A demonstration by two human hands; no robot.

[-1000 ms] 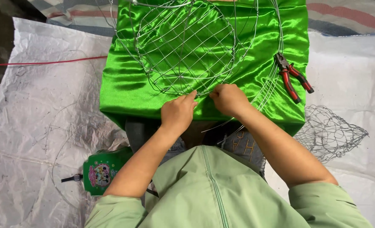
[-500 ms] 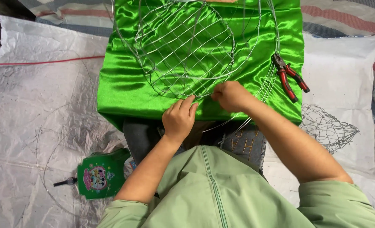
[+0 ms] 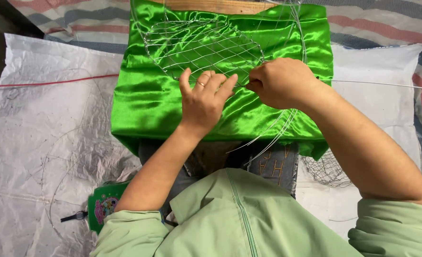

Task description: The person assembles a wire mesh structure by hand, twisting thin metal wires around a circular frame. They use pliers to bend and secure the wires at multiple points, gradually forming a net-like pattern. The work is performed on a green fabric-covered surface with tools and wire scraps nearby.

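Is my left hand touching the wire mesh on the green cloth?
Touching. The head view shows the left hand lying flat on the near edge of the wire mesh.

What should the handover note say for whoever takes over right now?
Left hand: open, fingers spread, pressing flat on the near edge of the wire mesh.
Right hand: closed, pinching wire at the right rim of the mesh.
The mesh lies on a green satin cloth over the lap; loose wire strands trail off the near edge.
Second mesh piece on the floor at right; green can at left.
Done: most of the grid is woven.
Left: apparently the rim at the right hand, loose strands.
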